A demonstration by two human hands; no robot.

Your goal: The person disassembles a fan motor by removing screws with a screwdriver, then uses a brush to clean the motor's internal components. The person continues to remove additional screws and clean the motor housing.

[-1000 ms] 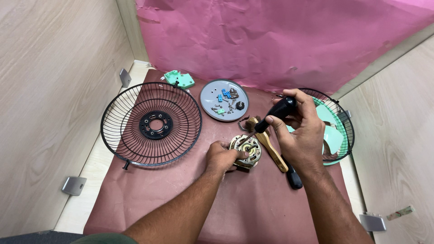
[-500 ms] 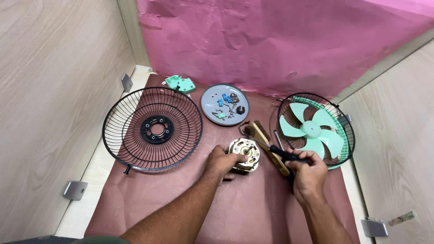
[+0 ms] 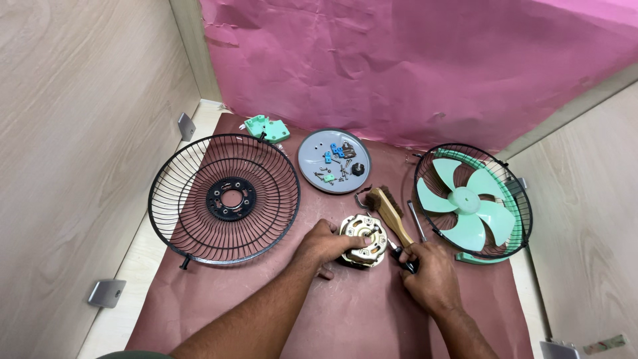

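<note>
The right hand (image 3: 430, 274) has come down from above the blade (image 3: 467, 201) to the paper beside the motor (image 3: 364, 240), fingers pinching a dark tool (image 3: 403, 258). The left hand (image 3: 325, 242) grips the round, ribbed metal motor. A wire guard (image 3: 224, 197) lies left of the motor, bare paper below it.

The table (image 3: 199, 299) is covered in dull maroon paper; behind it a brighter pink, creased sheet (image 3: 425, 66) is hung; pale wood grain is seen on the side walls (image 3: 73, 133). The empty wire guard (image 3: 226, 197) is black, ribbed with thin radial wires; the second guard (image 3: 525, 199) is black too, and a mint green blade (image 3: 467, 205) is held in it. The round dish (image 3: 312, 149) is grey, dotted with blue and green bits; the motor (image 3: 365, 240) is silvery and brass-toned; the brush (image 3: 392, 216) is tan wood.
</note>
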